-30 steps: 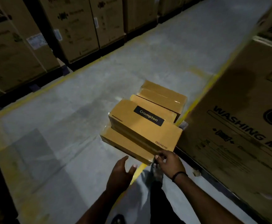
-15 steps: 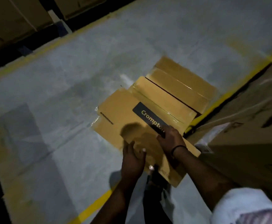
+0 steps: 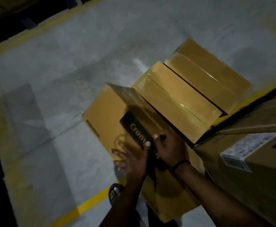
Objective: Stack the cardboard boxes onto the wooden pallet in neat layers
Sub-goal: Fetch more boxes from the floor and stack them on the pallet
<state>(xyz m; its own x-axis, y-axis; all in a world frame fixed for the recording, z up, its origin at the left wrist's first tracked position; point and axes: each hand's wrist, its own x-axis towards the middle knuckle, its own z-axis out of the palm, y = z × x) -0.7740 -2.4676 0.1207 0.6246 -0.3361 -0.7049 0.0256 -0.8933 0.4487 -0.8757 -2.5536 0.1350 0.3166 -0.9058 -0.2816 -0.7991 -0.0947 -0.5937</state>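
A long brown cardboard box [image 3: 104, 115] with a black "Crompton" label lies nearest me on top of a low pile on the floor. Behind it lie two more boxes of the same kind, a middle box [image 3: 175, 95] and a far box [image 3: 207, 71], side by side. My left hand [image 3: 132, 161] presses on the near box's top with its fingers spread. Beside it, my right hand [image 3: 168, 148] rests on the label's near end, its fingers slightly bent on the flat top. No wooden pallet is in view.
A large brown carton [image 3: 257, 185] with a white sticker [image 3: 248, 148] stands close on the right. A yellow floor line [image 3: 84, 208] runs under the boxes. My sandalled foot [image 3: 115, 192] stands on the grey concrete floor [image 3: 52, 79]. Dark stacked cartons fill the far left.
I have leaned in over the boxes, which now fill more of the view. My right hand left the box's near corner for its label, and my left hand came down onto the top.
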